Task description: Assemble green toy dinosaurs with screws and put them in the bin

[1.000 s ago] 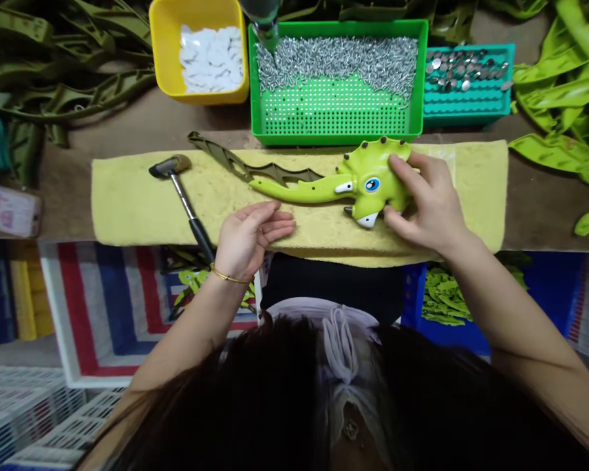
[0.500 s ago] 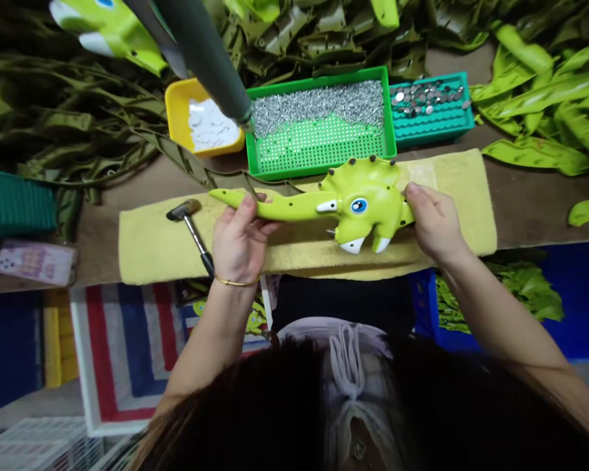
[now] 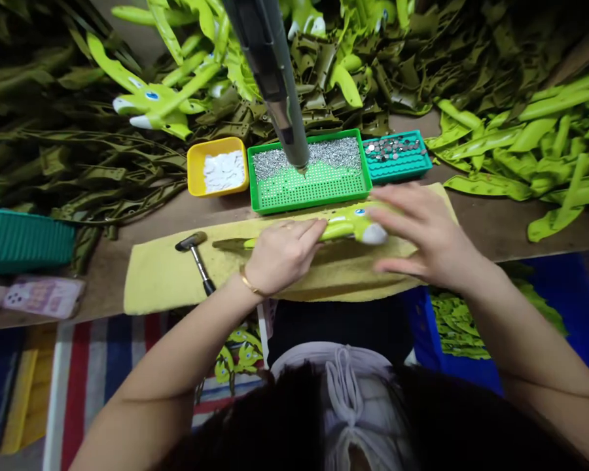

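Note:
A lime green plastic dinosaur toy (image 3: 349,224) with a long tail lies turned on edge over the yellow towel (image 3: 161,281). My left hand (image 3: 282,254) is closed around its tail part. My right hand (image 3: 429,234) covers and grips the head end, its fingers curled and slightly blurred. A small hammer (image 3: 196,252) rests on the towel to the left of my left hand.
A hanging powered screwdriver (image 3: 269,72) points into a green tray of screws (image 3: 309,173). Beside it stand a yellow bin of white pieces (image 3: 218,167) and a teal tray of metal discs (image 3: 395,154). Heaps of olive and lime toy shells fill the back and right. A blue crate (image 3: 451,314) sits below.
The toy has been turned from face-up to on edge and lowered onto the towel. Both hands shifted over it. The view tilted up, showing more of the heaps behind.

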`<action>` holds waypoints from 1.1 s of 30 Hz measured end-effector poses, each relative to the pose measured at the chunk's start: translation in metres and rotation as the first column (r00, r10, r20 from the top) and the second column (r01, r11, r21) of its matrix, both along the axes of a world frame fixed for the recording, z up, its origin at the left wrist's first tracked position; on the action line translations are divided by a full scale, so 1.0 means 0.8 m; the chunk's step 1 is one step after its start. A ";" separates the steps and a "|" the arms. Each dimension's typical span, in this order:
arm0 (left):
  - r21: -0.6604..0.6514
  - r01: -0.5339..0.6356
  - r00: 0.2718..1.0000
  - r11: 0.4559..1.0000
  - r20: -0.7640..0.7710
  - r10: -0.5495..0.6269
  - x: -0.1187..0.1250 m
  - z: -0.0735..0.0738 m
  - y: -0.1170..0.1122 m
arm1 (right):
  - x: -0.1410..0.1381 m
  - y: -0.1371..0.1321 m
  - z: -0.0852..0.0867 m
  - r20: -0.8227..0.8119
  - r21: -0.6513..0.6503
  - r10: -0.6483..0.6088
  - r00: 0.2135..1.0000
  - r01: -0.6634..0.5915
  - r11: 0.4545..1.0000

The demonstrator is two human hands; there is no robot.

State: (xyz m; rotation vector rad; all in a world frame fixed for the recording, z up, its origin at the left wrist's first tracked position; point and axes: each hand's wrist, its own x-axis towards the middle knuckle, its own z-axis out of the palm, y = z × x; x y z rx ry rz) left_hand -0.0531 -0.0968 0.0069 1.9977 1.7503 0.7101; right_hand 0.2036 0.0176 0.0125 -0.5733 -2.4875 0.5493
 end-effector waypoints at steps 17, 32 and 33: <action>0.488 0.080 0.985 0.869 -0.170 0.005 -0.035 -0.012 -0.007 | -0.116 -0.035 0.004 0.076 -0.043 0.029 0.997 -0.026 0.999; 0.366 0.116 0.956 0.923 -0.292 -0.005 -0.086 -0.058 -0.040 | 0.087 0.324 0.004 -0.007 0.039 -0.926 0.377 0.926 0.376; 0.381 0.129 0.958 0.915 -0.286 -0.016 -0.064 -0.051 -0.027 | 0.090 0.320 0.015 -0.035 0.050 -0.925 0.378 0.925 0.376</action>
